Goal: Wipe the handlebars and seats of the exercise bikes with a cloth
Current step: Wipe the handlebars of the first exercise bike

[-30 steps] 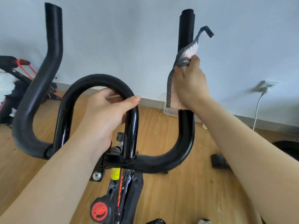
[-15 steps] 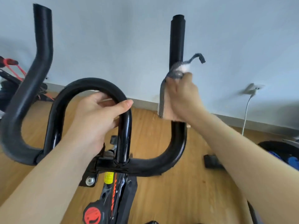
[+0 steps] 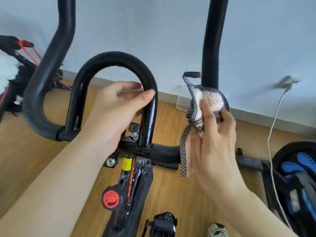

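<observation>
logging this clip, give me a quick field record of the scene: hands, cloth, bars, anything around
left hand: grips the centre loop
right hand: holds the cloth against the right bar, low at its bend
cloth: white pad in black mesh, one strap hanging down
left bar: untouched
knob: red, on the frame below the bars
surroundings: wood floor, pale wall, socket with white cable

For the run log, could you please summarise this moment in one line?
left hand: grips centre loop | right hand: holds cloth against right bar
</observation>
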